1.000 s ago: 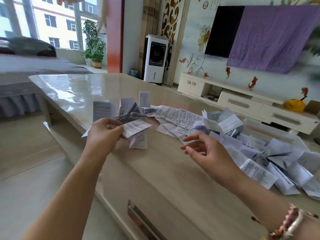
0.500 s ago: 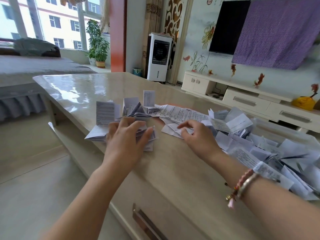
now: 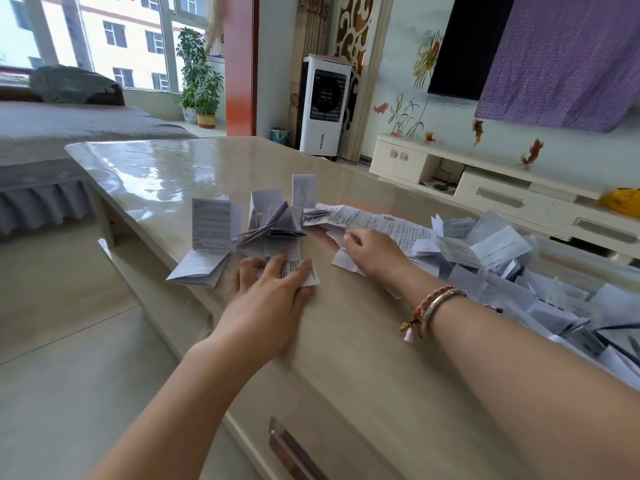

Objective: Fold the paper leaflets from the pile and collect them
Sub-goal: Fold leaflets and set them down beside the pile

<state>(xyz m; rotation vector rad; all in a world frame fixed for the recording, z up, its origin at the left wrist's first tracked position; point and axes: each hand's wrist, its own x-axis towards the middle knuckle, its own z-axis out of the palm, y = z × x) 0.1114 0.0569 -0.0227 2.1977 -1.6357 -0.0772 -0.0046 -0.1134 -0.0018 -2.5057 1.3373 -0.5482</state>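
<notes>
My left hand (image 3: 268, 292) lies flat with straight fingers on a folded printed leaflet (image 3: 304, 271), pressing it onto the beige table (image 3: 346, 341). Just beyond it sits a small heap of folded leaflets (image 3: 270, 226), some standing half open. My right hand (image 3: 372, 252), a beaded bracelet on its wrist, has its fingers curled on a loose white leaflet (image 3: 343, 259) at the near end of the big pile of unfolded leaflets (image 3: 502, 265), which stretches off to the right.
A long printed strip (image 3: 367, 220) lies across the pile's left end. The table's near edge has a drawer handle (image 3: 294, 452). Beyond the table stand a white air cooler (image 3: 323, 109), a low TV cabinet (image 3: 502, 188) and a potted plant (image 3: 202, 81).
My left hand brought the folded leaflet down from the air and now presses it flat on the table. My right hand reached forward from mid-air into the pile and closed on a leaflet.
</notes>
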